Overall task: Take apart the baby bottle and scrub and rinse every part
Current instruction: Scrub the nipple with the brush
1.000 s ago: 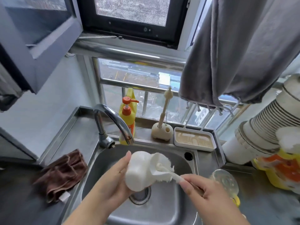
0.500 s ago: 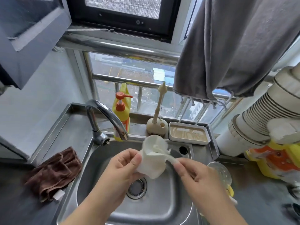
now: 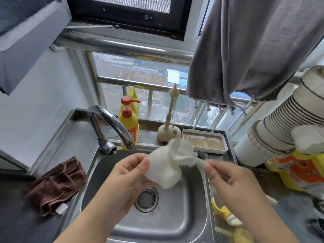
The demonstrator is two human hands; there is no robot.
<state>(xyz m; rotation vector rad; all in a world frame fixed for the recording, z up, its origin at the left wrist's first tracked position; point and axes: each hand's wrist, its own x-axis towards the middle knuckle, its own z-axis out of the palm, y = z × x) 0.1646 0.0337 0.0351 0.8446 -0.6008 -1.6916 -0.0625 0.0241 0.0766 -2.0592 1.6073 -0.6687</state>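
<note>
At the centre of the frame, over the steel sink (image 3: 185,223), the left hand (image 3: 130,174) is holding a milky white bottle body (image 3: 163,170), its fingers (image 3: 138,157) curling round the left side of it with the thumb pressing on the front; the bottle is tilting, its mouth pointing up and to the right; the right hand (image 3: 233,181), just right of centre, is pinching the pale handle of a bottle brush (image 3: 184,155) between thumb and curled fingers, and the white brush head is sitting at the bottle's mouth, blurred, so how far it is reaching inside cannot be told; below the bottle the round drain (image 3: 146,199) is showing in the sink floor; left of centre the chrome tap (image 3: 112,127) is arching over the basin, with a yellow soap bottle (image 3: 129,120) standing behind it; a beige brush stand (image 3: 169,132) and a white tray (image 3: 204,141) are sitting on the ledge behind the sink; at the lower left a brown cloth (image 3: 54,185) is lying crumpled on the table; at the lower right, yellow bottle parts (image 3: 226,214) are lying beside the sink; a grey towel (image 3: 254,46) is hanging at the upper right.
</note>
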